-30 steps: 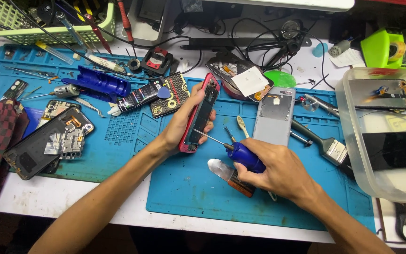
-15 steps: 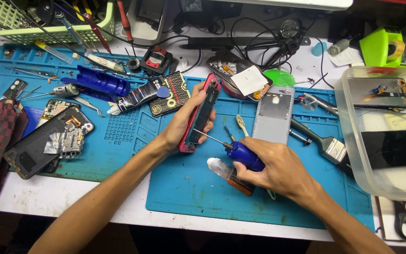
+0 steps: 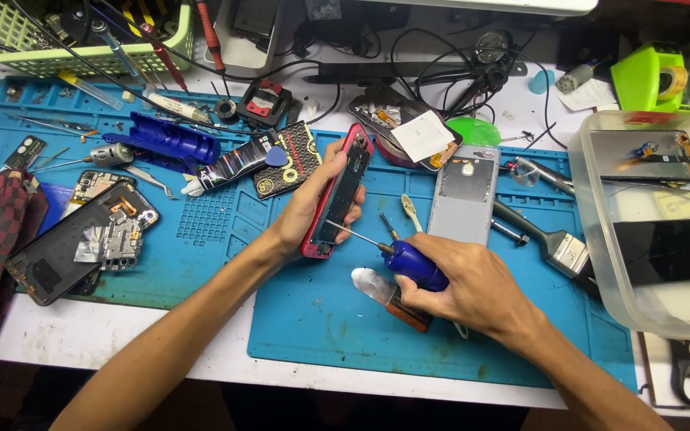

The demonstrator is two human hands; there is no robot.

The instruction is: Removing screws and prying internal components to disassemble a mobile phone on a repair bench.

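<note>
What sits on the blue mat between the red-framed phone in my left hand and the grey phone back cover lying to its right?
In the head view, a small pale spudger-like pry tool lies on the blue mat between the red-framed phone and the grey back cover.

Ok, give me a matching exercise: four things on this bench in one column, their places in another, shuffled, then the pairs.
1. red phone frame
2. blue screwdriver
3. grey back cover
4. green basket

a. far left corner of bench
b. flat on mat, beside a brush
c. held in left hand
d. gripped in right hand

Pairs: 1-c, 2-d, 3-b, 4-a
</note>
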